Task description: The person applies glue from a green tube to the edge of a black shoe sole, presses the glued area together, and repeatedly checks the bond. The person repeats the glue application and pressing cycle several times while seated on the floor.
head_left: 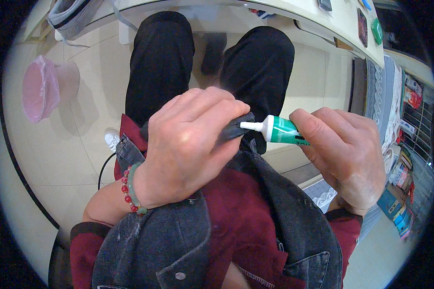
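My left hand (188, 144) is closed around a dark, soft-looking black piece (232, 131) above my lap. Most of that piece is hidden by the palm and fingers, so its kind does not show. In my right hand (345, 149) is a small green and white squeeze tube (282, 130), gripped between thumb and fingers. The tube lies nearly level, its thin white nozzle pointing left. The nozzle tip meets or hovers just over the black piece; which of these I cannot tell.
Beyond my knees runs a pale table (304, 14) with a grey shoe (74, 17) and a phone (362, 26) on it. A pink lined bin (46, 89) stands on the floor at left. Shelves with packages (410, 115) are at far right.
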Motion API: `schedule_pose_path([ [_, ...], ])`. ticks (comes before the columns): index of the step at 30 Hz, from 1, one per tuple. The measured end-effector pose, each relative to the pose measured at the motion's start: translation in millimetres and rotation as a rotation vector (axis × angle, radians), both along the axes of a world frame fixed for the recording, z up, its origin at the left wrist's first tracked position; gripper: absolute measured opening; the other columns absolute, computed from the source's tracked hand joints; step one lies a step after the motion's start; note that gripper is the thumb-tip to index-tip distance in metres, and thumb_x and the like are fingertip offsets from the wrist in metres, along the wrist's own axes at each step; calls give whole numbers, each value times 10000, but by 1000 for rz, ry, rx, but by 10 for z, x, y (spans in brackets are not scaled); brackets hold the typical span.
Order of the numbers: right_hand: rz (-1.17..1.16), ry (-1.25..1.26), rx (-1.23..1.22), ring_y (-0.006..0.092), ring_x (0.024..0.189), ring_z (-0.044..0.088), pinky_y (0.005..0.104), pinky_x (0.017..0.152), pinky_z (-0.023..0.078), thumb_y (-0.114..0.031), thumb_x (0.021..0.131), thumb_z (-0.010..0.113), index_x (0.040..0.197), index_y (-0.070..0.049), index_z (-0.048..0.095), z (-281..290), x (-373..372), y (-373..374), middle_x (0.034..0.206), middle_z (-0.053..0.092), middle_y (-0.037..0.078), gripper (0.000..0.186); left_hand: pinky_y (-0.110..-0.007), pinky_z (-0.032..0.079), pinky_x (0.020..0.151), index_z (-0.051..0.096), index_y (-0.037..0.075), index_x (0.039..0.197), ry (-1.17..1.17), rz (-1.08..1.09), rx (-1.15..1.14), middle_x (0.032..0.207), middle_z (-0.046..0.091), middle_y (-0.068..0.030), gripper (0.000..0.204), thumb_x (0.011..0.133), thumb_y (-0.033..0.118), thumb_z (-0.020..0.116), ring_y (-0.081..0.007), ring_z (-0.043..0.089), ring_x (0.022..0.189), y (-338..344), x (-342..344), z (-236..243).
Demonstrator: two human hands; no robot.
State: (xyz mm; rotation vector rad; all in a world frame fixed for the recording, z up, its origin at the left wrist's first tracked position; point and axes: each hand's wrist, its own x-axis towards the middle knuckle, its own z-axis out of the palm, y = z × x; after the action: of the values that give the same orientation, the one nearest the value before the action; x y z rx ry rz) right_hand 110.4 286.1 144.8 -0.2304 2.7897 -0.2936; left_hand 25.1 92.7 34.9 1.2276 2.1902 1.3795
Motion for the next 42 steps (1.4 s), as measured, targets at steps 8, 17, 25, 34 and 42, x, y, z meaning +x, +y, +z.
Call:
schedule_pose_path([
  [8, -15, 28, -18, 279, 635, 606, 379, 541, 450, -119, 675, 714, 983, -20, 627, -37, 41, 44, 725, 572, 94, 335, -352, 520, 783, 682, 33, 980, 1, 16, 3, 944, 657, -125, 356, 631, -23, 715, -285, 648, 890, -13, -13, 7],
  [17, -41, 61, -48, 280, 633, 600, 377, 541, 443, -123, 675, 713, 983, -25, 630, -68, 74, 86, 722, 571, 92, 333, -348, 502, 694, 656, 32, 931, 59, 47, 75, 880, 640, -86, 326, 613, 4, 723, -264, 631, 791, 19, -3, -41],
  [25, -50, 52, -66, 278, 627, 594, 380, 534, 433, -129, 691, 700, 975, -32, 628, -95, 75, 100, 720, 565, 87, 309, -339, 502, 688, 663, 29, 929, 58, 55, 79, 879, 645, -86, 319, 617, -2, 723, -251, 632, 780, 26, 0, -53],
  [34, -48, 85, -61, 277, 623, 599, 378, 533, 445, -112, 684, 708, 970, -29, 635, -127, 70, 115, 717, 567, 87, 306, -338, 505, 686, 665, 27, 933, 54, 58, 73, 875, 644, -89, 315, 625, 1, 725, -253, 633, 776, 11, -8, -44],
  [42, -44, 53, -89, 280, 615, 591, 382, 527, 437, -104, 684, 714, 973, -26, 632, -114, 61, 128, 712, 561, 90, 310, -337, 502, 681, 664, 28, 931, 53, 57, 80, 875, 643, -86, 305, 634, 7, 730, -251, 631, 773, 11, -13, -39],
])
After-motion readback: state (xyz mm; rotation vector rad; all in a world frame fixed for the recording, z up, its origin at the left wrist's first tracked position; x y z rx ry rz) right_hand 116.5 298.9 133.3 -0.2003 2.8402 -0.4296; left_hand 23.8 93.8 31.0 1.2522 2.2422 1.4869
